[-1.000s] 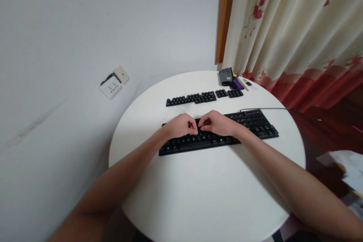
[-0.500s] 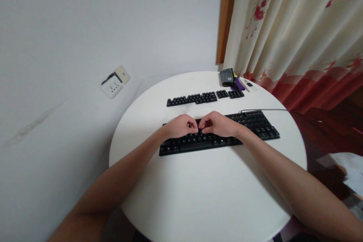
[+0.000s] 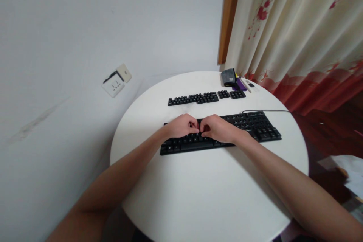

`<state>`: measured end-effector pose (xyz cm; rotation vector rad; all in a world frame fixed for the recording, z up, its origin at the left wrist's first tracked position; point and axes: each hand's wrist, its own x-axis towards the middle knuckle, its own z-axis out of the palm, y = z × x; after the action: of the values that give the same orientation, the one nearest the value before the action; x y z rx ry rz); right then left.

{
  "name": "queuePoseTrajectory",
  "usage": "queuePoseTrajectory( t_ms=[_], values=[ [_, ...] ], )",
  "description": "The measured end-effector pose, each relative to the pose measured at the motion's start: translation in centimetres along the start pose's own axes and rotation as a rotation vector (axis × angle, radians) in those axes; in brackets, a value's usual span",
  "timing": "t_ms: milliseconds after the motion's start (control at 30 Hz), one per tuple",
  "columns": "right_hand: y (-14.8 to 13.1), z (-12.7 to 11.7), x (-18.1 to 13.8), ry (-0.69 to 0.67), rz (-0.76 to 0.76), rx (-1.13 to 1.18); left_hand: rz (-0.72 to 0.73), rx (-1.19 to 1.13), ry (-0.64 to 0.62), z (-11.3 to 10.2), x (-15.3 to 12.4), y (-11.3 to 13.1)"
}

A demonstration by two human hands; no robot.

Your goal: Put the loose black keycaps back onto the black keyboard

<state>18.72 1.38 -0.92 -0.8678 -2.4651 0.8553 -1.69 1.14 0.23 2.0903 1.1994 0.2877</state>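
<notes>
A black keyboard [image 3: 195, 146] lies on the round white table, with key caps along its lower rows and bare key seats towards its upper right. Over its middle, my left hand [image 3: 183, 126] is closed, thumb and fingers bent together. My right hand [image 3: 217, 128] is curled just beside it, its fingertips meeting close to those of the left. Whatever sits between the fingertips is too small and dark to make out. Behind the keyboard, loose black key caps [image 3: 193, 99] stand in rows, with smaller groups [image 3: 237, 94] to the right.
A folded grey cloth [image 3: 228, 77], a purple cloth [image 3: 239, 84] and a whitish stick-like tool [image 3: 245, 84] lie at the table's back right. The keyboard cable [image 3: 269, 111] runs off the right edge. A wall with sockets [image 3: 113, 85] borders the left, a curtain [image 3: 295, 45] the right.
My right hand has shifted slightly, its wrist lower and its fingers nearer the left hand. My left hand stays almost in place. The view has moved a little.
</notes>
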Motion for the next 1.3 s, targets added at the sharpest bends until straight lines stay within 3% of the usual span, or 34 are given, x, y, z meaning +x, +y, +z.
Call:
queuePoseTrajectory(
  t_ms=[233, 433, 667, 1300],
  values=[
    [0.7, -0.5, 0.2, -0.038, 0.009, 0.012, -0.03, 0.007, 0.007, 0.1, 0.0, 0.1],
    [1.3, -0.6, 0.4, 0.04, 0.025, 0.017, -0.045, -0.024, 0.03, 0.3, 0.0, 0.2],
    [1.5, -0.6, 0.4, -0.032, 0.074, 0.045, -0.072, -0.056, 0.049, 0.6, 0.1, -0.1],
    [1.9, -0.1, 0.5, -0.041, 0.092, 0.004, -0.075, -0.131, 0.069, 1.0, 0.2, 0.0]
  ],
)
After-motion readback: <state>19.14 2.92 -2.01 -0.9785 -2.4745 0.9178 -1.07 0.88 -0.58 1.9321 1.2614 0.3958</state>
